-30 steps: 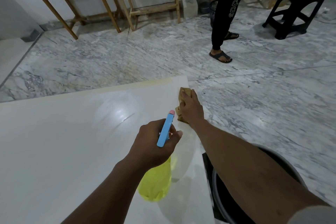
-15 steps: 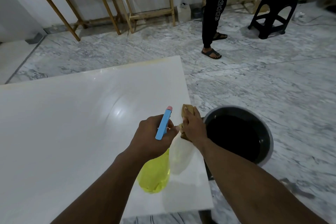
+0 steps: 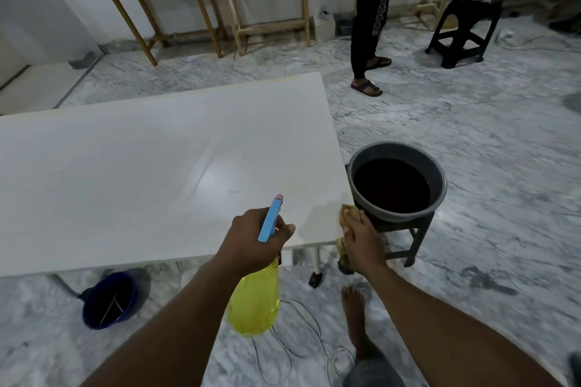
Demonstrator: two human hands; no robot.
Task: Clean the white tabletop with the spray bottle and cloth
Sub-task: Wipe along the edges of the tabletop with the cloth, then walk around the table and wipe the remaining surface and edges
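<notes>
The white tabletop [image 3: 151, 173] spreads across the left and middle of the view. My left hand [image 3: 254, 239] grips the neck of a yellow spray bottle [image 3: 254, 302] with a blue trigger head, held over the table's near edge. My right hand [image 3: 361, 242] holds a tan cloth [image 3: 348, 214] against the table's near right corner, and part of the cloth hangs below the edge.
A grey tub [image 3: 396, 181] of dark water sits on a black stool just right of the table. A blue bucket [image 3: 108, 300] stands under the table, and a white cord [image 3: 301, 345] lies on the marble floor. A person [image 3: 372, 19] stands beyond; wooden tables [image 3: 163, 6] line the wall.
My right hand has drawn the cloth along the table's right edge from the far corner to the near corner. The view has pulled back, showing the tub and floor.
</notes>
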